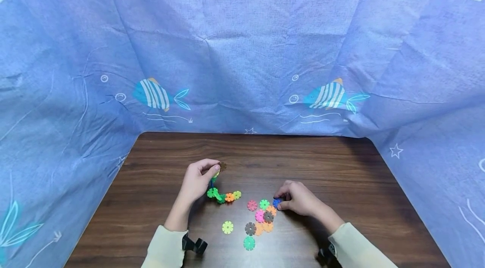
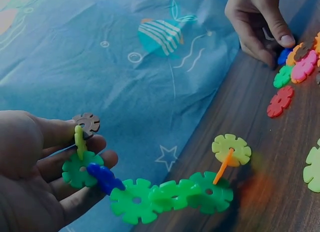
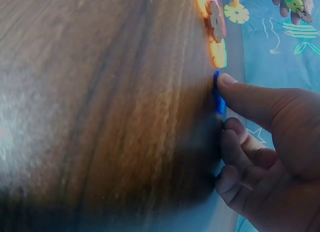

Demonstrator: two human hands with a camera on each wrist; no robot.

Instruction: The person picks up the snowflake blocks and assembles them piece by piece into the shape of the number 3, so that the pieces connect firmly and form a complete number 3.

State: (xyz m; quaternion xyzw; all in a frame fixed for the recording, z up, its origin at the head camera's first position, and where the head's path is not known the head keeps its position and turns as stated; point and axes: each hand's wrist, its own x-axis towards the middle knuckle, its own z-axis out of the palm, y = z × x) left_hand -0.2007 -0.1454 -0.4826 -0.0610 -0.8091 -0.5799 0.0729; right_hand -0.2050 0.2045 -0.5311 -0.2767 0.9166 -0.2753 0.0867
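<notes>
My left hand [image 1: 198,180] pinches one end of a chain of interlocked flower-shaped plastic discs, by a brown disc [image 2: 89,123] and a yellow one. The chain hangs past a blue disc [image 2: 105,178] and several green discs [image 2: 134,201] to an orange disc [image 1: 229,197] and a yellow disc [image 2: 231,149] at its far end. On the right, my right hand [image 1: 299,198] has its thumb and curled fingers at a loose blue disc [image 3: 219,94] at the edge of a loose pile. The thumb tip lies on that disc; the fingertips behind it are partly hidden.
Between the hands lie loose discs: red [image 1: 251,205], green [image 1: 264,204], pink [image 1: 259,216], brown [image 1: 250,229], orange [image 1: 268,227], some overlapping. A yellow-green disc [image 1: 227,227] lies apart, left of the pile. Blue fish-print cloth [image 1: 242,70] walls the wooden table [image 1: 322,154].
</notes>
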